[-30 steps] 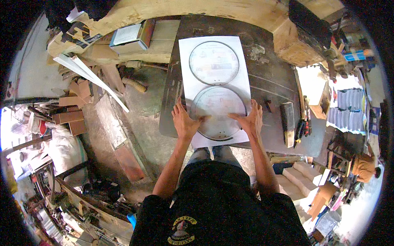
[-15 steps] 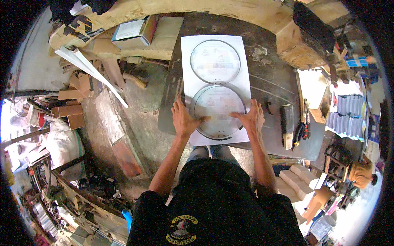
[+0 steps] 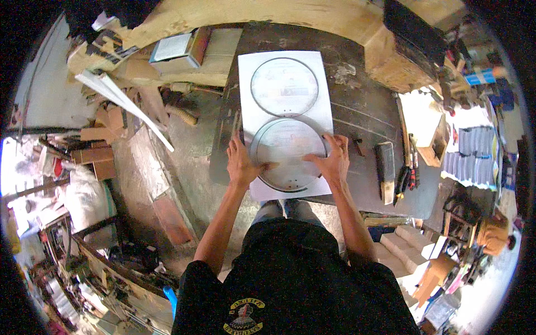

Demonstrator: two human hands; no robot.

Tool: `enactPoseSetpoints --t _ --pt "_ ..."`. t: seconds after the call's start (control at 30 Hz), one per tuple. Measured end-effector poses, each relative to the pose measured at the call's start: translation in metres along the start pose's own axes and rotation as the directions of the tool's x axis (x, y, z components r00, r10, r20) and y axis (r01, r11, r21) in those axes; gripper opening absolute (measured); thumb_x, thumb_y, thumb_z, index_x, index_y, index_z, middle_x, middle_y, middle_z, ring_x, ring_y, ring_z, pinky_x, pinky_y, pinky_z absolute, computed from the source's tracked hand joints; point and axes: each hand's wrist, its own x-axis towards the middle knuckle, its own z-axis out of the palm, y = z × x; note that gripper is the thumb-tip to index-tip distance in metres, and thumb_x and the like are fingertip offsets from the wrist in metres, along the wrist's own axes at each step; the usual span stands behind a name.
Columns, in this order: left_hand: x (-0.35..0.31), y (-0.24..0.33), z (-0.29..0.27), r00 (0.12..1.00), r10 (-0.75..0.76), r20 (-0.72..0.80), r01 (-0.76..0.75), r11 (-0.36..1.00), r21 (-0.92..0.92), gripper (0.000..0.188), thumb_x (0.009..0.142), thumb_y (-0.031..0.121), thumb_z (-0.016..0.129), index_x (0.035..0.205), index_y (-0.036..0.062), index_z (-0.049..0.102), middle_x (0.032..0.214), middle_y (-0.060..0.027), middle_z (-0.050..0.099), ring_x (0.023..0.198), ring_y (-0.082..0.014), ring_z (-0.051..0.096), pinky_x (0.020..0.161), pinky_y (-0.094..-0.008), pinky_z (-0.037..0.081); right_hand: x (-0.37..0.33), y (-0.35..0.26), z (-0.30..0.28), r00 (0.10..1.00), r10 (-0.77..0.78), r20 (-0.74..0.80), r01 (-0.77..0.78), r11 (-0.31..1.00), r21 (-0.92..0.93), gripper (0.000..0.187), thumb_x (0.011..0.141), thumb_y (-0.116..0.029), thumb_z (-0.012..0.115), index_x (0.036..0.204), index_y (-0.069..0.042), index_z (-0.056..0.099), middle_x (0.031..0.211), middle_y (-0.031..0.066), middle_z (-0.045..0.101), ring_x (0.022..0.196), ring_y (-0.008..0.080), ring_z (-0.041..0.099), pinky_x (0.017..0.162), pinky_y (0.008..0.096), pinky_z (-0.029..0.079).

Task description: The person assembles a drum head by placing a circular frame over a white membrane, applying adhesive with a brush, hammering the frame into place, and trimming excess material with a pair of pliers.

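Observation:
A long white sheet point(image 3: 248, 195) lies on the dark tabletop, with two round see-through pieces with thin dark rims on it, one beyond the other. Printed shapes show faintly inside both circles. Both my hands are at the near round piece point(image 3: 290, 139). My left hand point(image 3: 241, 166) curls around its left side, thumb laid on its face and fingers out at the sheet's edge. On the right side, my right hand point(image 3: 333, 162) mirrors this, its thumb pointing inward. No hand touches the far round piece point(image 3: 284, 86).
The dark table point(image 3: 357, 190) carries a flat dark-and-pale block point(image 3: 385, 172) and hand tools point(image 3: 412, 176) at the right. A wooden beam point(image 3: 251, 12) crosses the far side. White strips point(image 3: 125, 109) stand left, and stacked pale blocks point(image 3: 406, 245) sit lower right.
The view has shifted a little, and the sheet and both hands appear slightly farther left. Both hands keep the same hold on the near round piece.

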Motion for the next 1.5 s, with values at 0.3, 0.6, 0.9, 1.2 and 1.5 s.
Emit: enactPoseSetpoints --t 0.3,0.6,0.9,1.2,1.5 --pt "0.005 -0.004 0.006 1.000 0.015 0.004 -0.015 0.999 0.029 0.147 0.033 0.043 0.099 0.148 0.0011 0.018 0.137 -0.0251 0.042 0.129 -0.0451 0.041 0.106 -0.0510 0.041 0.007 0.005 0.004 1.000 0.000 -0.004 0.000 1.000 0.029 0.080 0.046 -0.035 0.095 0.114 -0.004 0.069 0.118 0.0152 0.055 0.116 0.0326 0.053 0.096 0.0431 0.048" --pt "0.008 0.001 -0.002 0.998 0.046 0.052 -0.049 0.997 0.063 0.146 0.035 0.036 0.099 0.149 0.0022 0.015 0.141 -0.0258 0.039 0.131 -0.0455 0.039 0.107 -0.0503 0.039 0.004 -0.012 -0.009 1.000 -0.016 0.000 0.016 0.999 0.030 0.079 0.047 -0.032 0.095 0.117 -0.008 0.069 0.124 0.0159 0.054 0.116 0.0337 0.053 0.099 0.0426 0.046" --pt "-0.035 0.043 0.024 0.852 0.436 0.289 -0.522 0.731 0.439 0.070 0.084 0.011 0.058 0.145 -0.0114 0.033 0.154 -0.0223 0.033 0.146 -0.0338 0.026 0.121 -0.0452 0.018 -0.005 -0.047 0.011 0.654 -0.539 0.531 0.556 0.819 0.146 0.096 0.066 -0.006 0.083 0.147 0.002 0.032 0.156 0.0235 0.027 0.145 0.0391 0.026 0.119 0.0420 0.028" --pt "-0.027 0.020 0.049 0.808 0.536 0.244 -0.569 0.607 0.554 0.085 0.083 0.032 0.065 0.142 -0.0188 0.030 0.149 -0.0314 0.033 0.142 -0.0405 0.031 0.120 -0.0457 0.022 0.011 -0.030 0.015 0.567 -0.628 0.533 0.622 0.751 0.223 0.116 0.057 0.002 0.085 0.154 -0.004 0.021 0.162 0.0176 0.014 0.148 0.0376 0.018 0.120 0.0419 0.028" --pt "-0.026 0.019 0.049 0.843 0.473 0.256 -0.537 0.722 0.435 0.115 0.072 0.050 0.076 0.145 -0.0184 0.020 0.155 -0.0317 0.021 0.144 -0.0428 0.025 0.120 -0.0472 0.022 0.015 -0.034 0.010 0.581 -0.630 0.515 0.554 0.770 0.317 0.112 0.056 0.007 0.082 0.153 -0.002 0.025 0.161 0.0180 0.018 0.147 0.0379 0.021 0.120 0.0418 0.028"
